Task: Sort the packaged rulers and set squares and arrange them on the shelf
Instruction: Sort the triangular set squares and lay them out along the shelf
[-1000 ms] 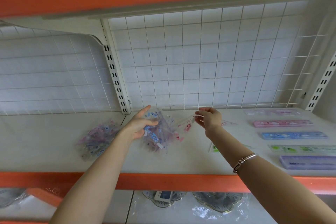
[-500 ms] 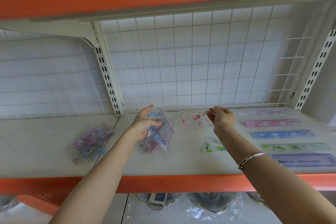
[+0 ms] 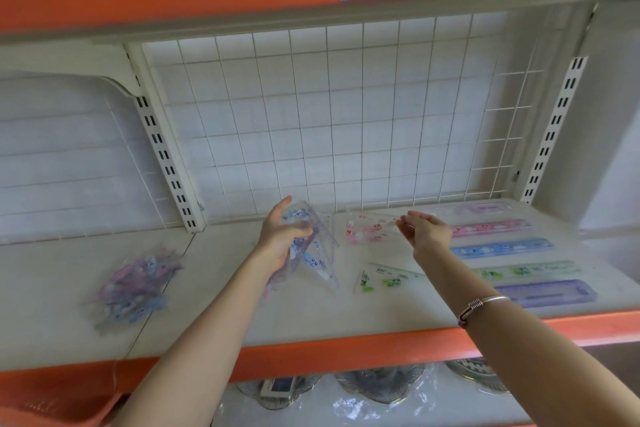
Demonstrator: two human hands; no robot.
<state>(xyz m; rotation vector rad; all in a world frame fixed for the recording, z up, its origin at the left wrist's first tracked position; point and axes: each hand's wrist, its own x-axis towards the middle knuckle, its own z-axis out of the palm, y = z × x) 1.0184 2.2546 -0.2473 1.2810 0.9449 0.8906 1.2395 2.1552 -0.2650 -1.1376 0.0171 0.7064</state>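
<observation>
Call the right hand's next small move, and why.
Probably let go: the right hand pinches the end of the pink set square, which seems to lie flat on the shelf behind the green set square. The left hand grips a bundle awaiting sorting.

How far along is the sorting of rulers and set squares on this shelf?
Done: five rulers lie in a row on the right, and a green set square lies flat beside them. In hand: the right hand pinches a pink set square; the left hand grips a blue-printed bundle. Left: that bundle and the mixed pile at far left.
</observation>
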